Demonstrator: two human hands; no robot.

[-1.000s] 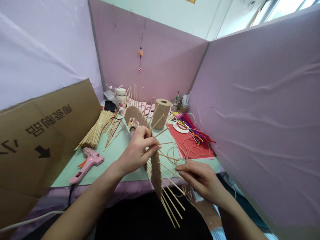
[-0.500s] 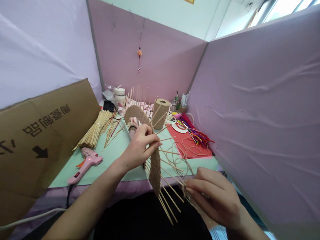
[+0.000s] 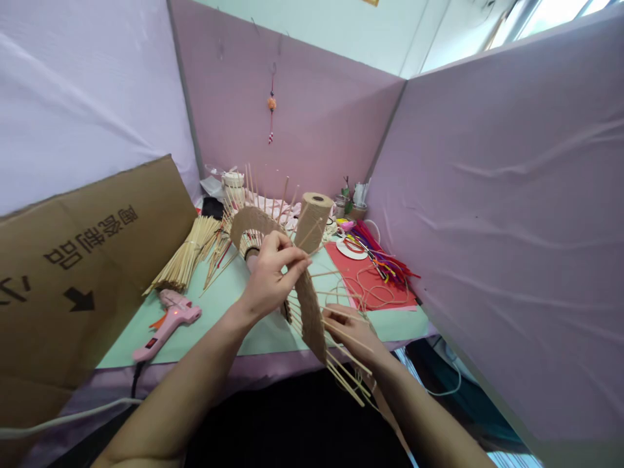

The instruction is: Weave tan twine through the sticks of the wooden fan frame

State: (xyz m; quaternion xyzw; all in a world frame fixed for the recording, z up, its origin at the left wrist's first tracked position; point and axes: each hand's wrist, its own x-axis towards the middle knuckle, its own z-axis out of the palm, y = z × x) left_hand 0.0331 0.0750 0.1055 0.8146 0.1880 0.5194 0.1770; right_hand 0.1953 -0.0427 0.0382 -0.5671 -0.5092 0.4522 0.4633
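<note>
A curved woven band of brown twine [image 3: 312, 315] with thin wooden sticks fanning out from it stands tilted over the table's front edge. My left hand [image 3: 277, 270] is closed on the band's upper part, thumb and fingertips pinching near its edge. My right hand [image 3: 353, 331] is among the sticks on the band's right side, its fingers bent together at the band's edge. Loose twine [image 3: 373, 296] trails around that hand; the fingertips are partly hidden by sticks. Behind my left hand, a pinkish tube-shaped part [image 3: 251, 260] shows inside the ring of sticks.
A twine spool [image 3: 312, 224] stands behind the weaving. To the left lie a stick bundle [image 3: 188, 253], a pink glue gun [image 3: 168, 325] and a cardboard sheet [image 3: 92, 260]. Red paper [image 3: 361, 279] with scissors and coloured pipe cleaners [image 3: 380, 253] lies to the right. Partition walls surround the table.
My right hand has moved left and up, from the stick tips in to the band's edge. The woven piece has turned slightly, its lower end shifting right. My left hand keeps its hold.
</note>
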